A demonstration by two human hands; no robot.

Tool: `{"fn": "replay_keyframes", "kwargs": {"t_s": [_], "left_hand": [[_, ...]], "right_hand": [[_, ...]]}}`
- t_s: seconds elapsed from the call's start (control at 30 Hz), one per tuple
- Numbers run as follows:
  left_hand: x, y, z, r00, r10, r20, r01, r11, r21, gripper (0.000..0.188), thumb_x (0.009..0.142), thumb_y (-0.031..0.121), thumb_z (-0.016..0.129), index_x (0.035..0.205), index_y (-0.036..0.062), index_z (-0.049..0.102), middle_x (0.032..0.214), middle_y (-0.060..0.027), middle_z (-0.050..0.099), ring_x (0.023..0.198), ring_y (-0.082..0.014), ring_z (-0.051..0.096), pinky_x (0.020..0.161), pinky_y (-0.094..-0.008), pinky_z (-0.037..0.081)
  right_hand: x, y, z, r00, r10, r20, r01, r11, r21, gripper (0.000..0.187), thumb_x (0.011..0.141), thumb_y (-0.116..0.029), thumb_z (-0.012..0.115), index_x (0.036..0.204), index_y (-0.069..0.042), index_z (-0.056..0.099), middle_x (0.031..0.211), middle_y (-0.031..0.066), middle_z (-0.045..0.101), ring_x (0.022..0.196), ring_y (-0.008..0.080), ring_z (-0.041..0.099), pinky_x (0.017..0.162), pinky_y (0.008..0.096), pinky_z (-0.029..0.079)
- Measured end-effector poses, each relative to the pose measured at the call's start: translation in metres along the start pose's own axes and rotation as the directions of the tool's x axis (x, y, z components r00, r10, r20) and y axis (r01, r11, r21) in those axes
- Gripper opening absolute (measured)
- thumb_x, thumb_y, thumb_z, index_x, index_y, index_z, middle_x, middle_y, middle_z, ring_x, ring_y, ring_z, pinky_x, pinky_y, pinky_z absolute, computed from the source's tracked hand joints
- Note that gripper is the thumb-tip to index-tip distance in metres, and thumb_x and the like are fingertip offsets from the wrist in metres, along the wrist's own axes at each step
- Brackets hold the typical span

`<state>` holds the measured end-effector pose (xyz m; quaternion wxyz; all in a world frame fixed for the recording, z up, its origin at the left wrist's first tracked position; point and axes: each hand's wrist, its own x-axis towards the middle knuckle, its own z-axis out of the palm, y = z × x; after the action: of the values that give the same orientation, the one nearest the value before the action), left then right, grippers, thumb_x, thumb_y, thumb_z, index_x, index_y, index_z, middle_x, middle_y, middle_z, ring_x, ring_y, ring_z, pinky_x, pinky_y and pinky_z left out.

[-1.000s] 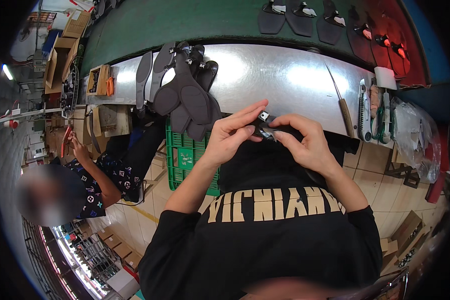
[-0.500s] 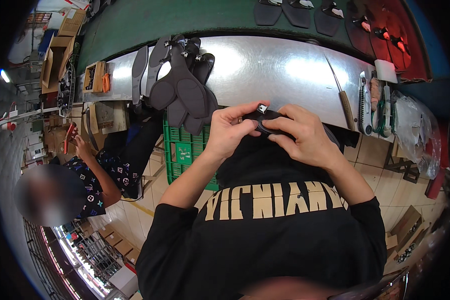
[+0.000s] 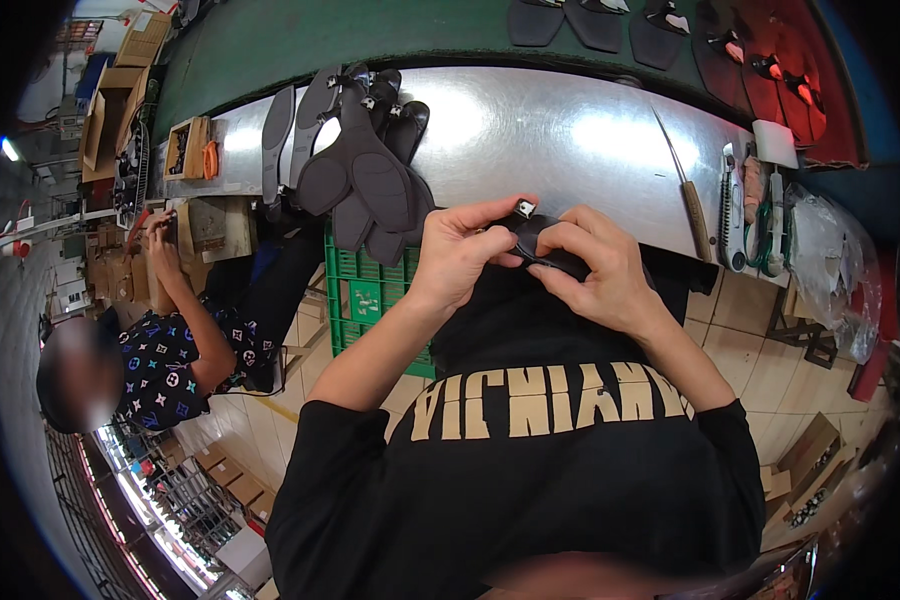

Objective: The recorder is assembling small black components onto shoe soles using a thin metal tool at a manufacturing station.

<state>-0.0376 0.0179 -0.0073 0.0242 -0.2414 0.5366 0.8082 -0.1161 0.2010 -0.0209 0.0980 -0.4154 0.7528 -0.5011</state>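
Near the front edge of the metal bench, my left hand point(image 3: 457, 252) is closed, its thumb and fingers pinching one end of a black sandal sole point(image 3: 562, 262). At that end a small shiny square piece point(image 3: 524, 209) sticks up beside my left fingertips. Bent fingers and the thumb of my right hand point(image 3: 600, 268) grip the middle of the same sole, pressing on its dark surface. Much of the sole is hidden by the hands and blends with my black shirt. A pile of dark sandal soles point(image 3: 380, 185) with shiny fittings lies to the left on the bench.
On the right of the metal bench point(image 3: 540, 130) lie an awl point(image 3: 692, 200), a utility knife point(image 3: 732, 215) and green-handled scissors point(image 3: 772, 235). More sandals point(image 3: 597, 28) sit on the green belt point(image 3: 400, 40). A green crate point(image 3: 355, 310) stands below; a co-worker point(image 3: 185, 340) sits at left.
My right fingers have curled more tightly over the sole, and the sole looks more bent. The co-worker has leaned left and raised a hand toward the workbench.
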Motion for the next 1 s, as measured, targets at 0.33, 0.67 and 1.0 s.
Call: {"fn": "replay_keyframes", "kwargs": {"t_s": [0.33,0.67,1.0], "left_hand": [[-0.002,-0.011,0.002,0.984,0.157,0.084,-0.173,0.954,0.245,0.039,0.081,-0.011,0.055,0.117,-0.0016,0.067,0.12,-0.0141,0.066,0.093,-0.0128,0.067,0.067,-0.0221,0.06],[0.002,-0.005,0.0,0.987,-0.162,-0.01,0.16,0.982,-0.104,0.041,0.084,-0.008,0.053,0.122,-0.0003,0.063,0.123,-0.0156,0.064,0.088,-0.0157,0.071,0.066,-0.024,0.062],[-0.004,0.01,-0.001,0.985,-0.13,0.11,0.133,0.991,-0.018,0.04,0.094,0.011,0.054,0.132,0.0027,0.056,0.122,-0.0099,0.064,0.084,-0.0109,0.067,0.063,-0.0235,0.06]], "right_hand": [[-0.003,-0.001,-0.004,0.989,0.122,0.087,-0.125,0.992,0.029,0.024,0.071,-0.011,0.076,0.089,-0.011,0.06,0.079,0.0062,0.054,0.074,0.0265,0.059,0.062,0.0363,0.045],[-0.006,0.001,0.002,0.989,-0.101,-0.109,0.09,0.991,-0.103,0.021,0.069,-0.01,0.076,0.088,-0.011,0.066,0.083,0.0082,0.056,0.072,0.026,0.059,0.06,0.0346,0.047],[-0.008,-0.011,-0.004,0.972,-0.185,-0.143,0.164,0.976,-0.145,0.027,0.074,-0.006,0.076,0.098,-0.006,0.065,0.086,0.0112,0.063,0.07,0.0276,0.062,0.062,0.036,0.049]]}}
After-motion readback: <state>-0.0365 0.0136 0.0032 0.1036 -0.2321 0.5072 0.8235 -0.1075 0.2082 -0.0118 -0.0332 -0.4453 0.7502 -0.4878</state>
